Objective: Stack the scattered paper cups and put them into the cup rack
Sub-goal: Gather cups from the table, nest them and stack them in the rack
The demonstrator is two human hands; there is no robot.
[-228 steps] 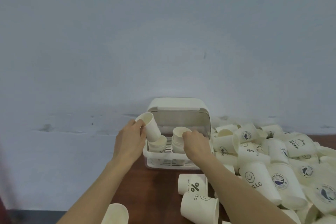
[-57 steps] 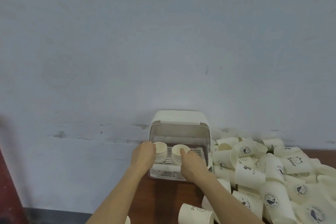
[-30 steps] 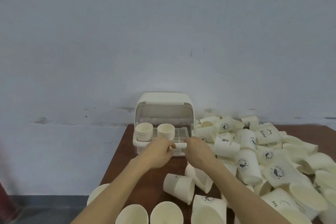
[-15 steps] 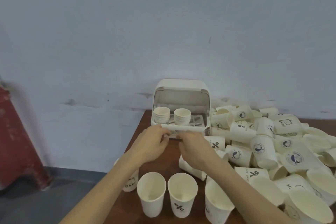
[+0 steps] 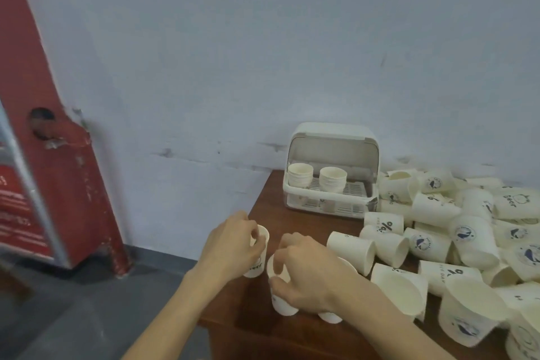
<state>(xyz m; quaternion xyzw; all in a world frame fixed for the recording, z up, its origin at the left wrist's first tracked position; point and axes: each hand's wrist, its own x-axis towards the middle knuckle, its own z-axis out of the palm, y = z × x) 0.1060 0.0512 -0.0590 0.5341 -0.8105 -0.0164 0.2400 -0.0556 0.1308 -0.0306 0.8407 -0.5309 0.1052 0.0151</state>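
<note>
1. At the tabletop's [image 5: 295, 222] front-left corner, both hands are down on upright cups. The left hand [image 5: 230, 245] has its grip pinched on the rim of a cup marked "Bear" [image 5: 258, 257], fingertips hooked over the lip.
2. The right hand [image 5: 306, 278] curls round a second upright cup [image 5: 280, 298]: thumb on the outer wall, forefinger dipping inside the mouth. That grip looks made for lifting the cup straight up and dropping it into its neighbour.
3. A third upright cup [image 5: 330, 317] peeks out from under the right wrist, mostly hidden, standing just beside the gripped one at the front edge.
4. At the tabletop's back edge sits the cup rack [image 5: 331, 169], lid swung up, with two short stacks [image 5: 317, 180] standing mouth-up on its grid. The right half of the grid looks free for more.
5. Between hands and rack the bare wood is open, so my guess is the carry will be easy.
6. The trouble is on the right: a heap of loose cups [image 5: 455, 231] lies tipped on its sides all the way to the right edge, crowding the rack's right wall. Much still to stack.
7. Off the left edge, a red post [image 5: 58, 155] stands against the wall [image 5: 204, 52].
</note>
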